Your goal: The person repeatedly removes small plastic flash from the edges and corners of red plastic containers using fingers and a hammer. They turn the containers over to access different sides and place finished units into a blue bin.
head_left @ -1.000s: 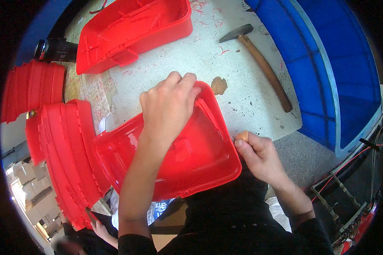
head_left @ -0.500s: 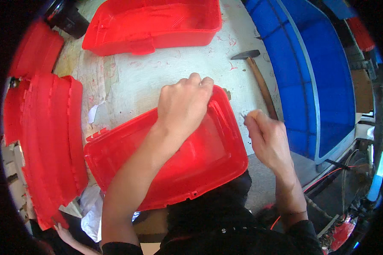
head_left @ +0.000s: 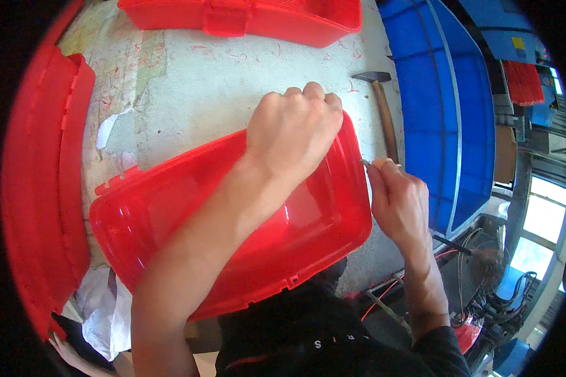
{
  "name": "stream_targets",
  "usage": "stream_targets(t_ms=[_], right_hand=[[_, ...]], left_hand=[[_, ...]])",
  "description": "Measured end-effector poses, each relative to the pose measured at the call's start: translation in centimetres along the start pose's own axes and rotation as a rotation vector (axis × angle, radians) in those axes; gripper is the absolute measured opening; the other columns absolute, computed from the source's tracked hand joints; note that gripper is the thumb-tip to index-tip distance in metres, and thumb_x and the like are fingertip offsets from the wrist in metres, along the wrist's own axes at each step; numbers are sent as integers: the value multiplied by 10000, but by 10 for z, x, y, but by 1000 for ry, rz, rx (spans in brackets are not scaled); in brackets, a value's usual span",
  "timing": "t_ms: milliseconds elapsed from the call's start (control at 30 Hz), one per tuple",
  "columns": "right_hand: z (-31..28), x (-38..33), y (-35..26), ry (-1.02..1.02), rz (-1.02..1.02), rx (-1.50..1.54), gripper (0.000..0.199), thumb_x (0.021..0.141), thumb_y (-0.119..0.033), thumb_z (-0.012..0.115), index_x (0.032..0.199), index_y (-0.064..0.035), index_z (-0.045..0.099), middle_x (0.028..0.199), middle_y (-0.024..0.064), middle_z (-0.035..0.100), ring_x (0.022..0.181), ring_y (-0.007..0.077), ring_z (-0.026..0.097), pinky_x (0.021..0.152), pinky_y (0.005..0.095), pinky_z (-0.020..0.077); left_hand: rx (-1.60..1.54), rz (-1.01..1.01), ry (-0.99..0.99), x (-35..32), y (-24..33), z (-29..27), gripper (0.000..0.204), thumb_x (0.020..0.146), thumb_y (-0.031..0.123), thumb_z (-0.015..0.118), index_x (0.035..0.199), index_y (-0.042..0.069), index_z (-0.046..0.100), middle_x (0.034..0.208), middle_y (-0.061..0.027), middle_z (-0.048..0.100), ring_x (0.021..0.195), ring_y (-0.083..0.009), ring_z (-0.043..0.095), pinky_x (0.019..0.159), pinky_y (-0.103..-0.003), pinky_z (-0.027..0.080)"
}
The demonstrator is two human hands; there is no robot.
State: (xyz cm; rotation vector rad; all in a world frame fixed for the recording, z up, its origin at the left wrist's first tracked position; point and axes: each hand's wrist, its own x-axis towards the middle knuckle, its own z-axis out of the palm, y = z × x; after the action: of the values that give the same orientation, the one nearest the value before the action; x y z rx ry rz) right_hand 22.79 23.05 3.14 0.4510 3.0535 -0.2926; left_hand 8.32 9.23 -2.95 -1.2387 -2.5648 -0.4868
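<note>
A shallow red plastic box lid (head_left: 295,217) with small tabs along its rim lies tilted before me, its near edge by my body. My left hand (head_left: 295,129) is closed over the lid's far right rim, the fingertips hidden beyond it, and the forearm crosses above the lid. Beside the lid's right edge, my right hand (head_left: 399,198) is closed around a small tool whose thin metal tip (head_left: 365,163) pokes out near the rim. Its handle is mostly hidden in the fist, so its exact kind is unclear.
A hammer (head_left: 385,116) lies on the pale, marked worktop (head_left: 195,81). Beyond is another red box (head_left: 226,17). Blue crates (head_left: 431,119) stand at right, stacked red parts (head_left: 41,182) at left. Another person's hand (head_left: 66,355) touches the stack's lower end.
My view has shifted, so the surroundings sit differently. My left hand keeps its grip on the rim. The small tool's tip now sits closer to the lid's right edge.
</note>
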Motion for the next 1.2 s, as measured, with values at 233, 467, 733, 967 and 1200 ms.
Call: stream_targets(t_ms=[233,467,733,967,1200], right_hand=[[-4,-44,8,-39,25,69,85,952,-145,624,931,-64,638,731,148,651,623,332,668,532,412,511],[-22,-95,27,-144,48,155,66,906,-114,665,906,-55,636,820,178,686,704,365,681,584,428,525],[16,-43,6,116,-125,10,151,909,-108,655,1019,-43,575,811,175,675,673,317,689,562,381,538],[19,-95,56,93,190,380,139,878,-138,701,931,-52,605,706,211,647,651,367,677,582,422,540],[38,-135,78,166,298,869,152,986,-82,565,1130,-41,536,748,56,571,657,113,543,604,278,461]], left_hand=[[-27,8,-30,0,-1,3,120,888,175,658,936,77,708,873,-100,708,755,-226,733,590,-359,591],[-91,-30,-53,2,-3,3,157,871,220,700,900,67,682,816,-111,664,741,-296,708,596,-421,568],[-58,-35,-123,6,2,-11,191,882,255,696,945,78,667,856,-114,664,748,-333,702,620,-470,561],[16,-171,-218,11,-19,-18,246,904,292,671,993,62,671,897,-172,703,807,-390,700,677,-513,560],[111,-784,-229,-61,-158,-104,472,864,234,622,1243,-44,585,1150,-302,654,1099,-429,642,917,-480,509]])
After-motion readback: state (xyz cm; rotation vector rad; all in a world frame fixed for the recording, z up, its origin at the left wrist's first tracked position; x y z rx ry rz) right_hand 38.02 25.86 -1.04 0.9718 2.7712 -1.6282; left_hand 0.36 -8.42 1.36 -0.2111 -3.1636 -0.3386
